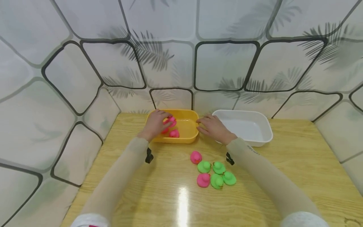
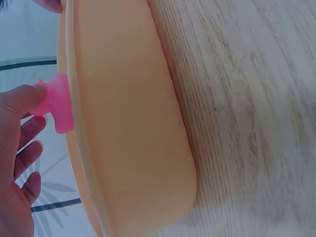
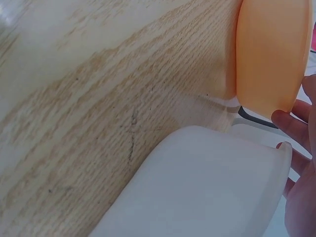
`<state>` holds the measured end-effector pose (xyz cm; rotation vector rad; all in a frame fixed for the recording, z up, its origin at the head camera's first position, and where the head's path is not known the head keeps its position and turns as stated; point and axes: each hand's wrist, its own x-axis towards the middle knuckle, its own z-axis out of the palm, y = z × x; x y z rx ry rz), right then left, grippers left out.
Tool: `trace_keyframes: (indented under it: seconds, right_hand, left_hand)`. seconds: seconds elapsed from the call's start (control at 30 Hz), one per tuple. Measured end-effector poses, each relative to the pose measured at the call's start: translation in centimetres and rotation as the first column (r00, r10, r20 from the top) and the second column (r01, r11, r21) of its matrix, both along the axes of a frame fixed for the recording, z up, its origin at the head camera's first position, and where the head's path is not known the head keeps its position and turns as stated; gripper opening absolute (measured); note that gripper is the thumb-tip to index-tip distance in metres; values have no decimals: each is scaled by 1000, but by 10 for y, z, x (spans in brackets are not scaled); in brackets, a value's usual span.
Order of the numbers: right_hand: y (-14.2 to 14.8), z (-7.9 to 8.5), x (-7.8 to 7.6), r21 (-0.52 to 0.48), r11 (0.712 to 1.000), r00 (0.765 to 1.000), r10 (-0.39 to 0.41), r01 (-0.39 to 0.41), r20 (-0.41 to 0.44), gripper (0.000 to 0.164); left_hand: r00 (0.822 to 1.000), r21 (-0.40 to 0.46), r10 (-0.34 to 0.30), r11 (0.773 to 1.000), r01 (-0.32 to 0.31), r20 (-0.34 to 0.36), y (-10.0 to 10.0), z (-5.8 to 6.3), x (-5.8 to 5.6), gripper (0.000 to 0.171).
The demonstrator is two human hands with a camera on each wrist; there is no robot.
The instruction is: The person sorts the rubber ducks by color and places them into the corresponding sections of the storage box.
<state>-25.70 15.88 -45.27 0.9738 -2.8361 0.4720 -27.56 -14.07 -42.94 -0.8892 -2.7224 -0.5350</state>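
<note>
My left hand [image 1: 156, 123] reaches over the yellow plastic bin [image 1: 187, 139] and pinches a pink rubber duck [image 2: 60, 103] between thumb and fingers, at rim height in the left wrist view. Below it in the bin lie more pink ducks, one [image 1: 174, 133] near the front wall. At the bin's right end, my right hand [image 1: 214, 127] holds the rim with thumb and fingertips; its thumb is partly cut off in the right wrist view. Beneath that hand stands the white bin [image 3: 197, 182], whose rim is close to its other fingers.
In front of the bins, two pink ducks [image 1: 203, 180] and several green ducks [image 1: 217, 181] form a loose cluster on the wooden table [image 1: 158, 195]. A patterned wall [image 1: 173, 72] rises right behind both bins, with another wall at the left.
</note>
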Motion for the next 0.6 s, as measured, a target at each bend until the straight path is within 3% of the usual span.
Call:
trace_keyframes:
  seconds: [0.27, 0.6]
  right_hand:
    - [1, 0, 1, 15, 1000, 1000, -6, 5, 10, 37]
    - [0, -3, -1, 17, 1000, 1000, -6, 6, 8, 37]
  left_hand:
    - [1000, -38, 26, 999, -27, -12, 9, -2, -3, 28]
    - [997, -51, 39, 998, -35, 63, 15, -2, -2, 29]
